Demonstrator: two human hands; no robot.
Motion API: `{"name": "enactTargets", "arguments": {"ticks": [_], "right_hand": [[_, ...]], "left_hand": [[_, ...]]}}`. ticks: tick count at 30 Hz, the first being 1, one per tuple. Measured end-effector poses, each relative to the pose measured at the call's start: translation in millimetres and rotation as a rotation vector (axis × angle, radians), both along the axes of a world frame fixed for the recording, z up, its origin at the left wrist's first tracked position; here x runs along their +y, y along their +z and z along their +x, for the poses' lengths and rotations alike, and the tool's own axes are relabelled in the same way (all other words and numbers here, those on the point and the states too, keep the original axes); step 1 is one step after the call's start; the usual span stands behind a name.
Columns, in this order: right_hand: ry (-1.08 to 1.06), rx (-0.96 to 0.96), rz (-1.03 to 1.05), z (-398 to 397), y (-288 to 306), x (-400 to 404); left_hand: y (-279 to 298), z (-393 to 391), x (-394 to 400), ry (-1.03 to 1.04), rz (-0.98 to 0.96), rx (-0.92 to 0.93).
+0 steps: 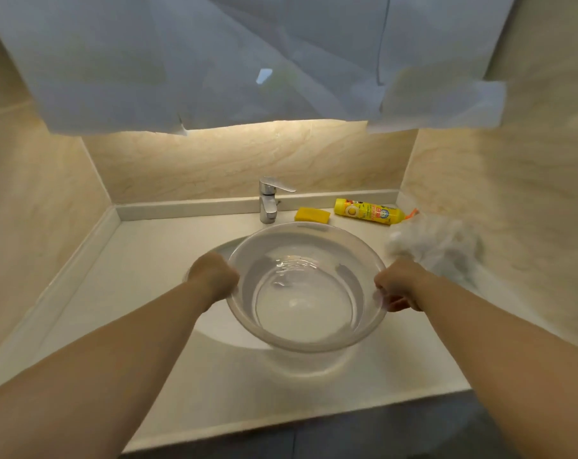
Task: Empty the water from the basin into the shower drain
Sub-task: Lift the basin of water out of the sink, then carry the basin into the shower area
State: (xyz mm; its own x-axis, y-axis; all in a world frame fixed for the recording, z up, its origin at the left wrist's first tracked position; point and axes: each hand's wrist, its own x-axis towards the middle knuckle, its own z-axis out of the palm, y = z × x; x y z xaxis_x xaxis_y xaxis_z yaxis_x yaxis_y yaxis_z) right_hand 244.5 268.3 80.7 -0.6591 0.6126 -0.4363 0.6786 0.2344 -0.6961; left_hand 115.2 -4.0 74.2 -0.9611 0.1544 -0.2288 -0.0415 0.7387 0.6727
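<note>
A clear plastic basin (282, 238) with rippling water (309, 303) in it sits over the sink bowl (221, 332) in the counter. My left hand (214, 279) grips the basin's left rim. My right hand (398, 288) grips its right rim, fingers curled under the edge. The basin looks slightly lifted or tilted toward me; I cannot tell whether it still touches the sink. No shower drain is in view.
A chrome tap (269, 198) stands just behind the basin. A yellow soap bar (312, 215), a yellow bottle lying down (368, 212) and a crumpled white plastic bag (436, 246) lie at the back right. Marble walls close in left and right. Covered mirror (247, 61) above.
</note>
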Motion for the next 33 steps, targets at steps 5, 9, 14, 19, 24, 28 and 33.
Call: {"name": "enactTargets", "arguments": {"ticks": [5,9,14,19,24,28,33], "right_hand": [[-0.029,-0.014,-0.023,79.3,10.5,4.6],[-0.087,-0.053,-0.019,143.7,14.9,6.4],[-0.202,-0.069,-0.009,225.2,20.0,6.0],[-0.353,-0.11,-0.026,303.8,19.5,-6.5],[-0.538,-0.115,-0.026,379.4,14.0,-15.4],[-0.698,-0.113,-0.052,448.9,13.1,-21.3],[-0.88,-0.122,-0.039,533.1,14.2,-16.3]], "left_hand": [[12.8,64.0,12.0,-0.039,0.008,-0.017],[14.7,111.0,23.3,-0.11,0.009,-0.04],[8.3,158.4,44.6,-0.263,0.039,-0.049],[4.4,196.1,70.9,-0.393,0.088,-0.072],[-3.3,239.3,104.2,-0.549,0.079,-0.063],[-7.4,291.0,138.1,-0.749,-0.013,0.003],[-7.7,364.9,193.9,-0.932,-0.034,0.02]]}}
